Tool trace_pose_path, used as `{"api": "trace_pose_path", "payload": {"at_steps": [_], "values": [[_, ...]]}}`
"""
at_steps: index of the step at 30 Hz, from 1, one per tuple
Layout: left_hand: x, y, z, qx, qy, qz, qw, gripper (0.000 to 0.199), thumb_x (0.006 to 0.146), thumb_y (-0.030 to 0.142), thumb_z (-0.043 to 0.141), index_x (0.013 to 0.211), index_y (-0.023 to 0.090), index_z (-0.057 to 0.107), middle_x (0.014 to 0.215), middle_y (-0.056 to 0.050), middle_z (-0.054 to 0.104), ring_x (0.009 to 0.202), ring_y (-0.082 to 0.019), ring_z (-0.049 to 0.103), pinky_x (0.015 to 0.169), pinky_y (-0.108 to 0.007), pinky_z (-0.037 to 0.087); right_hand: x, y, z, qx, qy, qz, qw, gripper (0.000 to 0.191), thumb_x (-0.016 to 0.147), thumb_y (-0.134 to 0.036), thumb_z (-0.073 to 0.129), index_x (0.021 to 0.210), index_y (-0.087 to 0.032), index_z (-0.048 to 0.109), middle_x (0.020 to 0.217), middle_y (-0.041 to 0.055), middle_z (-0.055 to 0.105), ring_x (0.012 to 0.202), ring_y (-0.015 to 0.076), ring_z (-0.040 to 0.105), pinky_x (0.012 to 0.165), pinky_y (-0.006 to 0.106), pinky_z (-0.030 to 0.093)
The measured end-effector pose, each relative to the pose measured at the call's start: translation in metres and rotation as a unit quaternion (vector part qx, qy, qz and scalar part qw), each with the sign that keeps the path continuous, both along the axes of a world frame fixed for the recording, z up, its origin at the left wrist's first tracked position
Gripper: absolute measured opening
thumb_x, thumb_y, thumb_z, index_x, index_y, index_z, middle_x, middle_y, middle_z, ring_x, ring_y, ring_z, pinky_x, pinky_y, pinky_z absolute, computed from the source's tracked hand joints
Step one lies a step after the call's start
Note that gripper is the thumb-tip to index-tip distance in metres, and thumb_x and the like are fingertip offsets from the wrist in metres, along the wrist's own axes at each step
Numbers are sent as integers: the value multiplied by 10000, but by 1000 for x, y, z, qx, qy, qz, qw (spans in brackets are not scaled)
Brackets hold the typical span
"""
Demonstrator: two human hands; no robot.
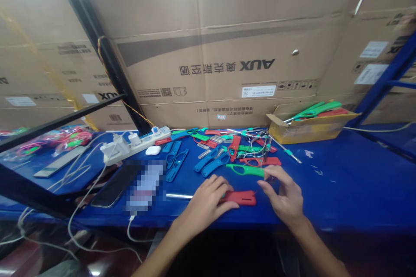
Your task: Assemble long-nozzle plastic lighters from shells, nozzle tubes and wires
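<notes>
A red lighter body (242, 198) lies on the blue table near its front edge, with a metal tube (179, 196) pointing left. My left hand (212, 199) is closed over the middle of it, hiding the joint between body and tube. To the right, my right hand (286, 194) is raised just beyond the red end, thumb and forefinger curled toward each other; whatever is between them is too small to make out. A green handle piece (248, 170) lies by its fingertips. Blue handle shells (214, 163) lie behind my left hand.
Loose handles, tubes and wires are heaped at the back. An open carton (305, 133) of green and red pieces stands back right. Left are a power strip (143, 142), white earphone case (153, 150), phones (115, 186) and cables. Cardboard (208, 73) walls the back; a dark post stands left.
</notes>
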State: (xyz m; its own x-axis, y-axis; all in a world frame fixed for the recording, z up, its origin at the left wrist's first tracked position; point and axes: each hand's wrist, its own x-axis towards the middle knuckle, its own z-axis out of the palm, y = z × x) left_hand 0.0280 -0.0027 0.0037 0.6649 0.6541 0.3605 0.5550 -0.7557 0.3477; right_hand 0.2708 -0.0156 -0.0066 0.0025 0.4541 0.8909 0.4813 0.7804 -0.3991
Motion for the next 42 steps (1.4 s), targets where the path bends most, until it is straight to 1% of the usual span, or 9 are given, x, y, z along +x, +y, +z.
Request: {"api": "trace_pose_path", "payload": {"at_steps": [2,5,12,18,25,27,30,37,42], "values": [[0,0,0,-2,-1,-1,1000,309,930,477,675,1080,211,631,1103,-28,669,1029,-221,625,963,-383,485,0,-1,2,-6,-20,5,1000,332,994,-242,574,1325,-253,594,986,61,702,861,201,683,738,360,588],[-1,0,0,-5,-2,-5,1000,308,935,475,666,1083,208,627,1105,-31,667,1028,-222,621,958,-385,486,-2,-5,7,-27,-43,-2,999,380,1045,-191,413,1399,-233,544,1042,90,722,934,212,704,778,374,593],[1,0,3,-6,-2,-4,1000,296,938,469,667,1073,207,634,1110,-32,674,1032,-223,628,984,-395,479,-1,-2,6,5,-5,-27,1000,318,928,-182,664,1236,-261,644,823,9,678,698,171,645,673,337,571],[1,0,2,-5,-3,-4,1000,295,934,469,674,1073,210,638,1098,-33,674,1022,-220,623,962,-381,485,-3,-6,8,-44,-42,-13,998,446,1030,-152,410,1455,-243,511,1028,80,730,913,211,714,745,357,593],[0,0,1,-7,1,-4,1000,304,939,474,665,1090,214,630,1114,-29,673,1036,-225,625,975,-391,477,-1,-2,11,-9,-13,-41,999,360,897,-205,727,1243,-259,648,827,10,685,687,174,643,666,326,570],[0,1,1,-6,0,-4,1000,304,936,474,668,1086,212,629,1111,-29,675,1035,-225,627,982,-393,476,-1,-3,11,-18,-23,-32,999,322,956,-248,650,1277,-248,637,891,40,706,752,191,667,694,345,578],[0,0,1,1,-6,-4,1000,300,928,469,681,1077,212,634,1096,-31,678,1022,-219,632,973,-384,486,-2,-5,9,-42,-32,-11,999,383,1032,-184,454,1394,-249,561,1034,79,729,873,205,702,743,362,591],[0,0,1,-1,-4,-5,1000,301,934,478,671,1079,217,637,1101,-30,677,1026,-221,632,971,-384,487,-1,-2,6,-28,10,-19,999,342,918,-172,684,1243,-271,643,837,6,687,727,176,662,685,328,576],[1,0,2,-13,3,-3,1000,302,934,472,668,1077,210,626,1114,-34,672,1039,-231,622,981,-394,474,-2,-6,7,-30,-31,-3,999,400,1032,-168,447,1412,-242,548,992,76,715,831,197,691,713,352,587]]}}
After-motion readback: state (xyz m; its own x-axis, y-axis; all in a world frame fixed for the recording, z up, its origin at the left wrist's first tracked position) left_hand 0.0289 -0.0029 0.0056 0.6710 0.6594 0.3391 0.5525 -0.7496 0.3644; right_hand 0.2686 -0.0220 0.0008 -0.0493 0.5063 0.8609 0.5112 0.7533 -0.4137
